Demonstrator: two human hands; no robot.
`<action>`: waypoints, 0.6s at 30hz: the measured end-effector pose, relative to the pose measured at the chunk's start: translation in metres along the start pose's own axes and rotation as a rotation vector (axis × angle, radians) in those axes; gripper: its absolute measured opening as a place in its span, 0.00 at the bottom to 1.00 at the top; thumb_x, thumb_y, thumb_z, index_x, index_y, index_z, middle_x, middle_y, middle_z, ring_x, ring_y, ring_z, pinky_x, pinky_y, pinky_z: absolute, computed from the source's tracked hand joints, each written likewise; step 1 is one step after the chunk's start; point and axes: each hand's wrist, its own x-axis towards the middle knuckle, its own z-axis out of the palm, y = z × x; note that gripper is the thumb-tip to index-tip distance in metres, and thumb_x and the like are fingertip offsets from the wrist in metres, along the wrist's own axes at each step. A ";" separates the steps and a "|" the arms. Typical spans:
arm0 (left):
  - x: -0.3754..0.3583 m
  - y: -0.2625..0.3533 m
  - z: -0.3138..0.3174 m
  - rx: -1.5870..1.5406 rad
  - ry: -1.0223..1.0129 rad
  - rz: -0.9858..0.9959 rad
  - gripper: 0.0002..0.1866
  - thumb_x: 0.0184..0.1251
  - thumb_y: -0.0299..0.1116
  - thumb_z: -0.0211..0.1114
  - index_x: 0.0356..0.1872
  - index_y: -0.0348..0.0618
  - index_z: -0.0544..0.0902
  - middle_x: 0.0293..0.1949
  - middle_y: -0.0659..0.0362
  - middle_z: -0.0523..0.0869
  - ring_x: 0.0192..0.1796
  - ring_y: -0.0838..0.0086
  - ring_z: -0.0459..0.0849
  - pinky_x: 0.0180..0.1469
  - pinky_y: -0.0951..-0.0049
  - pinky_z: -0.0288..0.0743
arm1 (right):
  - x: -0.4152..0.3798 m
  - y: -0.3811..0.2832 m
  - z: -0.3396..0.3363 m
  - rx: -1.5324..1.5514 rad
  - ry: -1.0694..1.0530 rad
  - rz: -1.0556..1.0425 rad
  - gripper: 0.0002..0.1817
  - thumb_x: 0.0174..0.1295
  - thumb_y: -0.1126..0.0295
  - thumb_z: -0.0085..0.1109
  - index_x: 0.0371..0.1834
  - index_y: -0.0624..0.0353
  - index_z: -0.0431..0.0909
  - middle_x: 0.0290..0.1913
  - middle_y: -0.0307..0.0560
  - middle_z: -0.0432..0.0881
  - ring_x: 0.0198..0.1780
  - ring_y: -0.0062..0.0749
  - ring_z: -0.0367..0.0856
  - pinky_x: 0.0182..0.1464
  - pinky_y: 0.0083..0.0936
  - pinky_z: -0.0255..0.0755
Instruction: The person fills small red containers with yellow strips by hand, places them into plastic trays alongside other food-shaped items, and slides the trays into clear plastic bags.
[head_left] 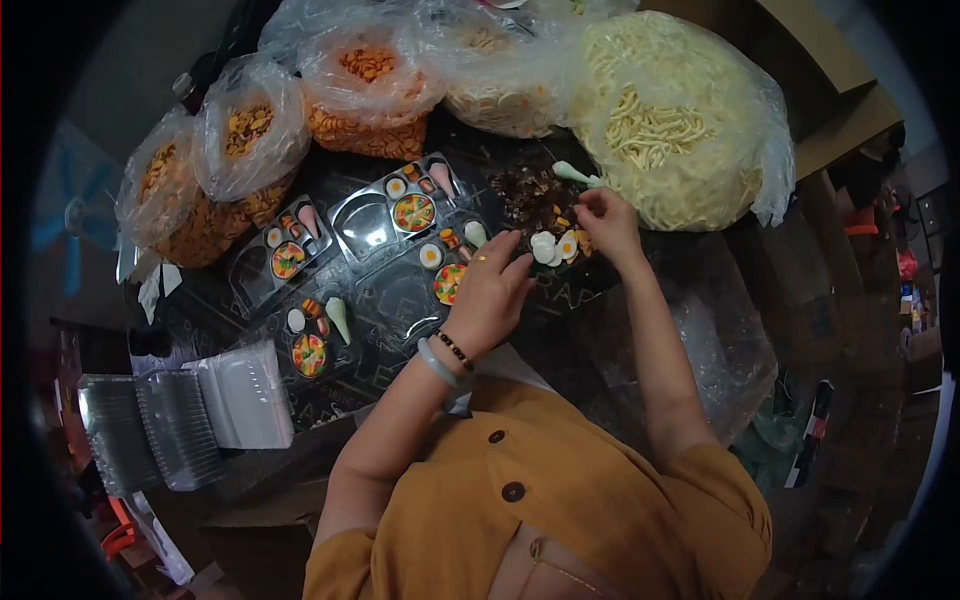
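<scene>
My left hand [490, 293] lies over a clear plastic tray [392, 290] with its fingers stretched out. Under and beside the fingers are a miniature pizza [448, 284], a fried egg piece [431, 256] and a pale green cone [474, 234]. Beside a loose heap of dark brown pieces [525, 200], my right hand [608, 222] has its thumb and fingers pinched together; what they hold, if anything, is hidden. Close to those fingers lie white pieces [545, 249], a loose fried egg piece [568, 246] and small orange bits [583, 240]. Another pale green cone [572, 173] sits above the right hand.
More filled trays [358, 232] lie at left on the dark patterned table [375, 385]. Open plastic bags of small pieces [370, 105] line the back, with a large bag of cream-coloured pieces [675, 130] at right. Stacked clear packaging [240, 395] stands at the left edge.
</scene>
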 end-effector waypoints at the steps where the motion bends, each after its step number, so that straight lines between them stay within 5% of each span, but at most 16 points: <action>1: -0.009 0.001 -0.008 0.007 0.052 -0.016 0.16 0.52 0.25 0.65 0.44 0.36 0.77 0.53 0.45 0.74 0.56 0.51 0.72 0.59 0.58 0.67 | -0.001 0.000 -0.001 0.260 0.053 0.058 0.10 0.56 0.72 0.63 0.39 0.60 0.76 0.31 0.38 0.81 0.32 0.19 0.78 0.35 0.17 0.72; 2: -0.018 0.001 -0.017 0.017 0.104 -0.033 0.16 0.49 0.23 0.66 0.43 0.36 0.77 0.52 0.46 0.74 0.55 0.51 0.73 0.56 0.58 0.69 | -0.002 0.000 0.002 0.521 0.103 0.119 0.08 0.56 0.76 0.62 0.38 0.63 0.75 0.31 0.38 0.80 0.32 0.16 0.77 0.34 0.15 0.72; 7: -0.067 -0.010 -0.054 0.084 0.183 -0.217 0.15 0.49 0.23 0.66 0.41 0.35 0.77 0.46 0.49 0.77 0.51 0.53 0.75 0.52 0.60 0.71 | -0.030 -0.059 0.018 0.807 0.049 0.105 0.08 0.55 0.78 0.62 0.37 0.62 0.75 0.31 0.37 0.80 0.31 0.14 0.76 0.33 0.13 0.72; 14: -0.073 -0.013 -0.043 0.091 0.176 -0.188 0.16 0.48 0.22 0.67 0.40 0.36 0.78 0.47 0.51 0.78 0.50 0.55 0.76 0.49 0.62 0.72 | -0.084 -0.098 0.075 0.606 -0.104 0.104 0.08 0.54 0.77 0.64 0.37 0.62 0.77 0.30 0.35 0.79 0.29 0.11 0.75 0.32 0.11 0.70; 18: -0.059 -0.012 -0.036 0.153 0.126 -0.128 0.15 0.48 0.24 0.66 0.40 0.36 0.79 0.45 0.52 0.78 0.51 0.56 0.75 0.53 0.62 0.70 | -0.092 -0.099 0.074 0.097 0.049 -0.225 0.07 0.52 0.75 0.62 0.36 0.61 0.80 0.29 0.45 0.80 0.29 0.32 0.80 0.32 0.24 0.73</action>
